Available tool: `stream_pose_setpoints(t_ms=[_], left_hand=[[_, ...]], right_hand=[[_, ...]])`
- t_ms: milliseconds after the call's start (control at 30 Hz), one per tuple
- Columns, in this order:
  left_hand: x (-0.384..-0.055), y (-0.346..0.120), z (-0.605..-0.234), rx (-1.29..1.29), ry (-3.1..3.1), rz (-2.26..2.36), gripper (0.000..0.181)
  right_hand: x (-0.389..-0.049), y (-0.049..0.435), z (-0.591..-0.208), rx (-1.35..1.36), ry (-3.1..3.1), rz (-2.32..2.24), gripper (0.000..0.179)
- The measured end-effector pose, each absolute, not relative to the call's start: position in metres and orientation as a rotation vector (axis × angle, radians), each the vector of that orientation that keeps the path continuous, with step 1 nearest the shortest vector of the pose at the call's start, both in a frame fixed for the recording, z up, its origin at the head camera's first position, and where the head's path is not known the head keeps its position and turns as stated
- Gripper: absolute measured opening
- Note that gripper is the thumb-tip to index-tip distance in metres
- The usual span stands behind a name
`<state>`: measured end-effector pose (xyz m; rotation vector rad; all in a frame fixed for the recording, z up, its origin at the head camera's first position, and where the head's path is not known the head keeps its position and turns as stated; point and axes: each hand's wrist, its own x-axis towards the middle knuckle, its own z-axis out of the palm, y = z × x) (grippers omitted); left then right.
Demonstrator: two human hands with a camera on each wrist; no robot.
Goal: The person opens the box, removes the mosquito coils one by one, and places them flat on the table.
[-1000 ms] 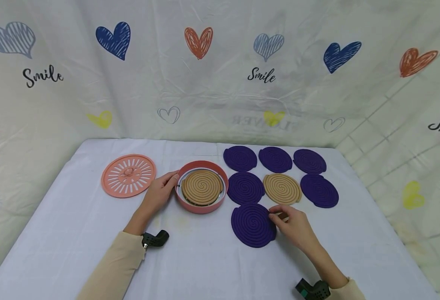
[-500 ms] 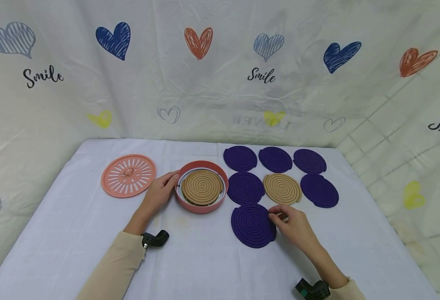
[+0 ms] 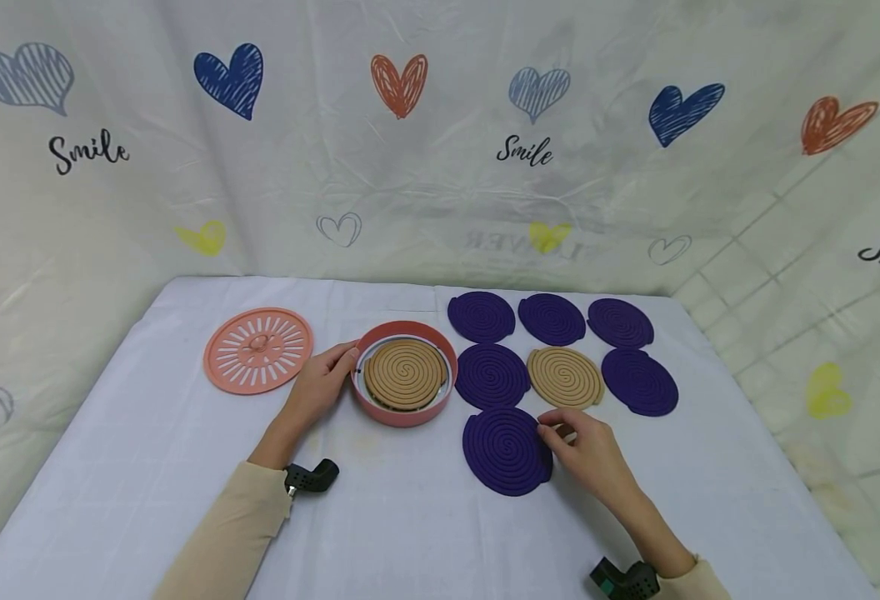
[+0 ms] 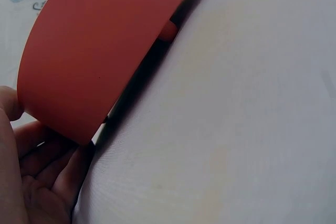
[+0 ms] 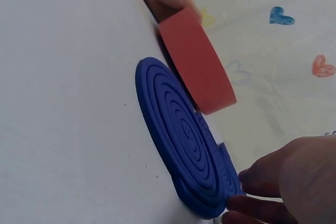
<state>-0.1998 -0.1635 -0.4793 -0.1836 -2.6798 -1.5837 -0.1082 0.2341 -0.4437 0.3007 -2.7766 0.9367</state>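
My left hand [image 3: 323, 385] grips the left side of a round red mosquito coil holder [image 3: 404, 417]; the left wrist view shows thumb and fingers around its wall [image 4: 100, 51]. Inside the holder lies a tan mosquito coil [image 3: 404, 374]. At the right edge of the nearest purple mosquito coil [image 3: 506, 450], my right hand [image 3: 586, 450] has its thumb and bent forefinger pinching the rim. That coil lies flat and looks blue in the right wrist view [image 5: 181, 129].
Behind the nearest coil lie several more purple coils [image 3: 492, 377] and another tan coil [image 3: 564, 377], in two rows. A slotted pinkish-red lid [image 3: 257, 371] rests at the left. White cloth [image 3: 395, 517] covers the table, and a heart-printed curtain [image 3: 440, 192] hangs behind it.
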Motion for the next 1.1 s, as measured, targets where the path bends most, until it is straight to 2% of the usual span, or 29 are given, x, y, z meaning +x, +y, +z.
stream_pose_setpoints(t_ms=[900, 1100], left_hand=[[-0.202, -0.163, -0.480, -0.191, -2.679, -1.571, 0.054], [-0.201, -0.163, -0.480, -0.179, -2.686, -1.565, 0.054]], right_hand=[[-0.110, 0.234, -0.441, 0.389, -2.661, 0.895, 0.010], [-0.119, 0.229, -0.432, 0.382, -2.610, 0.923, 0.019]])
